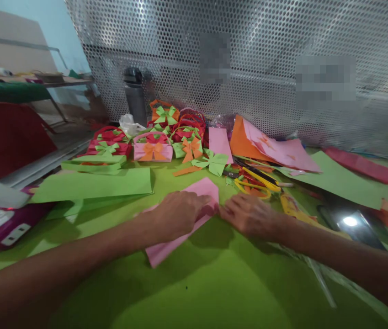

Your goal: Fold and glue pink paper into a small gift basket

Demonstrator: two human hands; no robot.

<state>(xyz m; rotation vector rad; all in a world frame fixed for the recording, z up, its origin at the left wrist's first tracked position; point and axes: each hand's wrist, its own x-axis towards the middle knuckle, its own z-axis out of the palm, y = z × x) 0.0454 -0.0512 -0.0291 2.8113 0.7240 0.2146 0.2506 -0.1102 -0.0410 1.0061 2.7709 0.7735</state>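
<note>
Green bench (194,301) nearest, pink paper (166,251) between two working hands

The green bench top comes closest to the camera, with the two forearms reaching in over it from either side. Just beyond, near the middle, the pink paper lies slantwise, its near end pointing down to the left and its far end folded.

The left hand (176,217) rests on the paper with its fingers curled and pressed down towards the folded end; whether the thumb pinches a layer is hidden. The right hand (247,212) is low on the bench, fingers bent and bunched, tips at the paper's right corner. I cannot tell if they grip the edge or only touch it.

The paper looks light and fairly thin, stiff enough to hold a crease but easy to bend, scuff or tear. It should slide readily, so it is best steadied with flat fingertips on the folded part, with the corner taken lightly by its edge. A hard squeeze would likely leave unwanted marks.

Behind the hands sit small bags (154,153) with bows, a green sheet (94,185) to the left, and scissors (253,187) on the right.
</note>
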